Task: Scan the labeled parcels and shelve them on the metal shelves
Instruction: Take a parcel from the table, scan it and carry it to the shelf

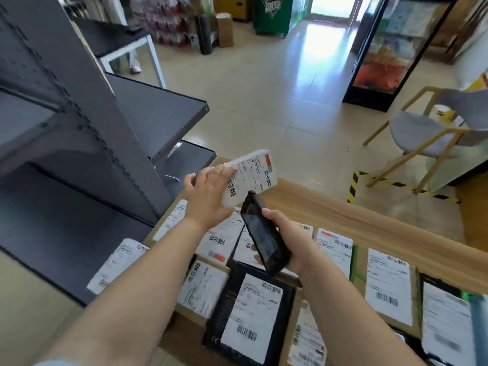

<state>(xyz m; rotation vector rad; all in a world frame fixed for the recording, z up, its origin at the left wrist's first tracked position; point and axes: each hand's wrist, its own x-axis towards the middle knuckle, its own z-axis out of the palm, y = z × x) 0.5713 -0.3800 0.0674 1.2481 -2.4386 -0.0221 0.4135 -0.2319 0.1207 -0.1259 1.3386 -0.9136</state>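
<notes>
Item 1, metal shelves (87,165): dark grey unit filling the left of the frame, several tiers bare; one labeled parcel (117,265) is seen at lower left against the edge of the lowest tier.

Item 2, counter (369,225): wood-grain top running from centre to the right edge, carrying the unsorted stock.

Item 3, parcels on the counter (250,318): a spread of flat boxes and a black mailer, labels up, packed edge to edge across the lower centre and lower right.

Item 4, white parcel (250,177): held above the counter at centre frame, label and barcodes turned toward the camera, tilted. It is gripped by the left hand (208,194), fingers wrapped over its left edge.

Item 5, handheld scanner (265,237): dark device, screen up, its top end pointed at the lower edge of the white parcel. It is clasped by the right hand (290,236), thumb laid on its side.

Handling note: the scan appears to be in hand, shelving not yet begun for this piece. The barcode is best kept uncovered by the fingers and squared to the scanner's end, with the parcel held steady until the read is confirmed; a free tier at left is then suited for placement, label outward.
</notes>
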